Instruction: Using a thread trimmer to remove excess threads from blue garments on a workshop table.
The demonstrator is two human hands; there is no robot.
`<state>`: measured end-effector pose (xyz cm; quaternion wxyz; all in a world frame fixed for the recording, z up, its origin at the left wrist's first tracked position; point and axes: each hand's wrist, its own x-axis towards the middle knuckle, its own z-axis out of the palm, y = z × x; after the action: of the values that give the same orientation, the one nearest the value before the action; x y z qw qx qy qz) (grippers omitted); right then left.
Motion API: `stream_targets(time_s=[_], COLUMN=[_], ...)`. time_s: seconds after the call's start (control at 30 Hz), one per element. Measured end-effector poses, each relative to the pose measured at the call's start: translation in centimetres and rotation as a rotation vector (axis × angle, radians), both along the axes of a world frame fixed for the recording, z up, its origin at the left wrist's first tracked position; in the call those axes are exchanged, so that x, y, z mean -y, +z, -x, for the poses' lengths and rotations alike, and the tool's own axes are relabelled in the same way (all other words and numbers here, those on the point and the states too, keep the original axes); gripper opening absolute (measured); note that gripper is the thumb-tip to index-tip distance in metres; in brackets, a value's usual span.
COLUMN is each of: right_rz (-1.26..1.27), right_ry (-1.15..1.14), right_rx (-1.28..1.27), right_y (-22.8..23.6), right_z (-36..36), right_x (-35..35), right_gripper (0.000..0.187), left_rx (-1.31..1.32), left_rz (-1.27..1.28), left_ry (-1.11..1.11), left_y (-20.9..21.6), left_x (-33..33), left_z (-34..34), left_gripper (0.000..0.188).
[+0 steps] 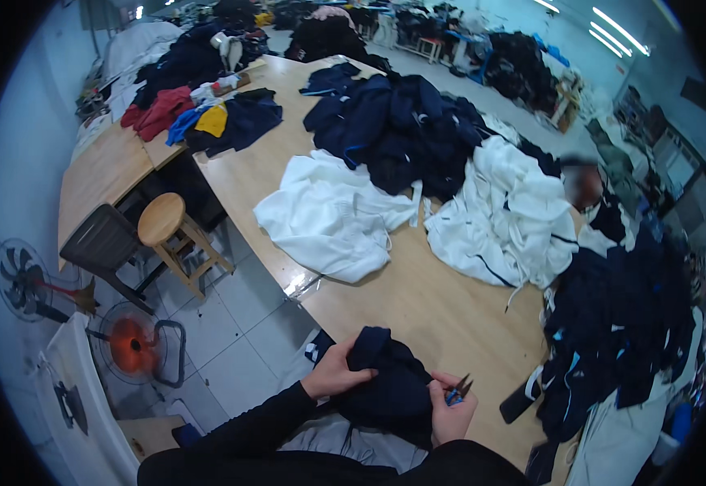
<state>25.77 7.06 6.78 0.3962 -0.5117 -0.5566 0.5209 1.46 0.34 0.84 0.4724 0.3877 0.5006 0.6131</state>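
Observation:
A dark navy garment (pixel 389 385) lies bunched over my lap at the near edge of the table. My left hand (pixel 338 371) grips its upper left part, thumb on top of the cloth. At the garment's right side, my right hand (pixel 453 409) is closed around small thread snips (pixel 458 392) with blue on them, their dark blades pointing up and away. The fingers of this hand also touch the garment's edge. Beyond both hands, a white garment (pixel 333 215) is spread on the wooden table (pixel 402 304).
A navy garment pile (pixel 402 121) and a white pile (pixel 507 211) occupy the table's far side. More navy garments (pixel 620 316) heap at the right, near a black phone-like object (pixel 522 397). Left of the table stand a wooden stool (pixel 162 219), a dark chair (pixel 102 239) and a fan (pixel 130 344).

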Motion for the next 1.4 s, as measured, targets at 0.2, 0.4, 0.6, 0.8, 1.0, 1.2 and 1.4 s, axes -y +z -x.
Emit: stream_targets(time_s=[0.2, 0.4, 0.6, 0.8, 1.0, 1.2, 1.4], right_rz=[0.049, -0.351, -0.200, -0.224, -0.474, -0.350, -0.333], right_ry=[0.157, -0.122, -0.040, -0.251, -0.389, -0.140, -0.357], right_rx=[-0.043, 0.216, 0.402, 0.118, 0.038, -0.020, -0.048], right_y=[-6.2, -7.4, -10.4, -11.6, -4.5, -0.2, -1.4], right_z=[4.1, 2.0, 0.9, 0.5, 2.1, 3.4, 0.6], right_x=[0.8, -0.6, -0.7, 0.4, -0.1, 1.4, 0.3], right_gripper=[0.008, 0.015, 0.030, 0.015, 0.011, 0.018, 0.026], left_rx=[-0.595, -0.682, -0.672, -0.874, -1.424, -0.926, -0.156], left_rz=[-0.081, -0.129, -0.312, -0.280, 0.377, -0.106, 0.056], left_ry=[0.141, 0.425, 0.422, 0.803, 0.271, -0.208, -0.705], left_y=[1.7, 3.8, 6.1, 4.5, 1.0, 3.8, 4.4], left_x=[-0.5, 0.3, -0.2, 0.6, 1.6, -1.7, -2.8], left_z=[-0.8, 0.7, -0.6, 4.0, 6.0, -1.2, 2.3], left_gripper=[0.046, 0.037, 0.039, 0.037, 0.056, 0.070, 0.038])
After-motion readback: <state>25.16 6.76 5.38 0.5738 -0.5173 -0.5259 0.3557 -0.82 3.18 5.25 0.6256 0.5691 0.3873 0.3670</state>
